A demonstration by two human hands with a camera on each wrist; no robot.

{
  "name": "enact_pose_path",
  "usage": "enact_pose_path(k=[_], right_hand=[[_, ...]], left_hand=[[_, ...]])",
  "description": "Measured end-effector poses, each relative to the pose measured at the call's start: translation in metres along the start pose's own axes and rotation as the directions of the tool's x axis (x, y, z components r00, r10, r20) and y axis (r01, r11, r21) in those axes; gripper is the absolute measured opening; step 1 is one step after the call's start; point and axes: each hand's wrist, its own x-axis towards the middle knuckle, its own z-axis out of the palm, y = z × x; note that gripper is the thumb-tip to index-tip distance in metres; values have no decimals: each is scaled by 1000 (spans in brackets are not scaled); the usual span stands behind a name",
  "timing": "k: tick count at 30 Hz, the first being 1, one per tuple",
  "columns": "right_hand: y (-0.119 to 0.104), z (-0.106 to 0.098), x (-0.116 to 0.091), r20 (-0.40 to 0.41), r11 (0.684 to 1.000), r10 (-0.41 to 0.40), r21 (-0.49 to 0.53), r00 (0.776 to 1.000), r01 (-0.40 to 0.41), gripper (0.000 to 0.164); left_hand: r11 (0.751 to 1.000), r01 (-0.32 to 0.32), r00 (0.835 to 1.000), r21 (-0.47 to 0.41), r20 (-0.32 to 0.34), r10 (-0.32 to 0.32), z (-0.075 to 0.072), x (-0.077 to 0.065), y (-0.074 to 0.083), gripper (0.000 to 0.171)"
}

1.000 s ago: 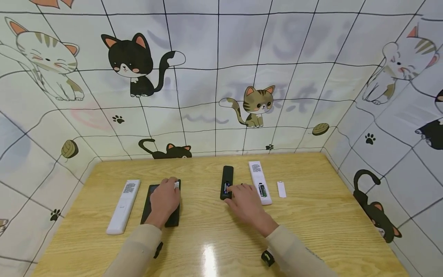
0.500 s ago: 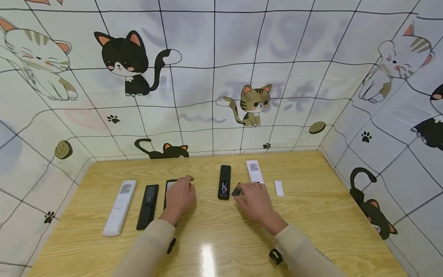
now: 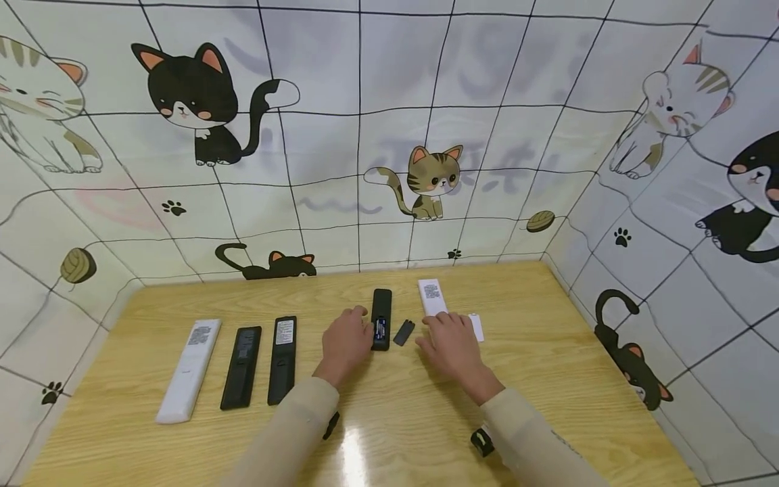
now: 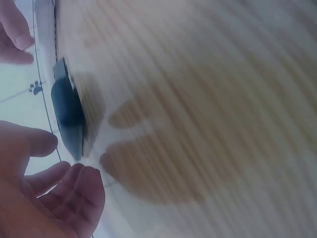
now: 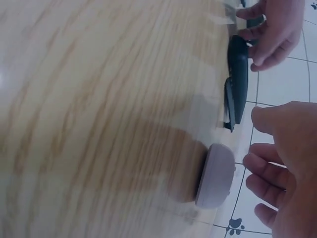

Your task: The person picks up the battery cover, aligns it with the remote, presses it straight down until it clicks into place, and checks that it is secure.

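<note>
My left hand (image 3: 348,341) is right at the left edge of a black remote control (image 3: 382,304), fingers loosely bent. This remote lies back up, its compartment uncovered and batteries (image 3: 380,329) showing inside. Just right of it lies a small dark battery cover (image 3: 404,332). My right hand (image 3: 450,343) is over the lower part of a white remote control (image 3: 431,296), hiding its battery compartment. In the right wrist view, the white remote's end (image 5: 216,176) shows beside the relaxed right fingers (image 5: 265,186), with a gap between them.
A white battery cover (image 3: 477,327) lies past the right hand. To the left, a white remote (image 3: 190,372) and two black remotes, one plain (image 3: 241,368) and one with a white label (image 3: 282,362), lie in a row. Cat-printed cloth walls (image 3: 328,155) border the wooden table (image 3: 402,419).
My left hand has moved right, from the black remotes at left to the uncovered one. My right hand has let go of the dark battery cover, now on the table, and shifted right.
</note>
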Motion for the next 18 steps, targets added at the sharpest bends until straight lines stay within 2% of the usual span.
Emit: enact_pose_path(k=[4, 11, 18], right_hand=[[3, 3, 3, 5, 999, -11, -44, 1000, 11, 46], [-2, 11, 10, -76, 996, -52, -80, 996, 46, 45], [-7, 19, 17, -17, 994, -17, -109, 1000, 15, 42]], left_hand=[[999, 29, 1000, 14, 8, -29, 8, 4, 10, 42], [993, 89, 995, 79, 31, -92, 18, 11, 22, 56], [982, 100, 994, 162, 13, -104, 26, 15, 35, 61]])
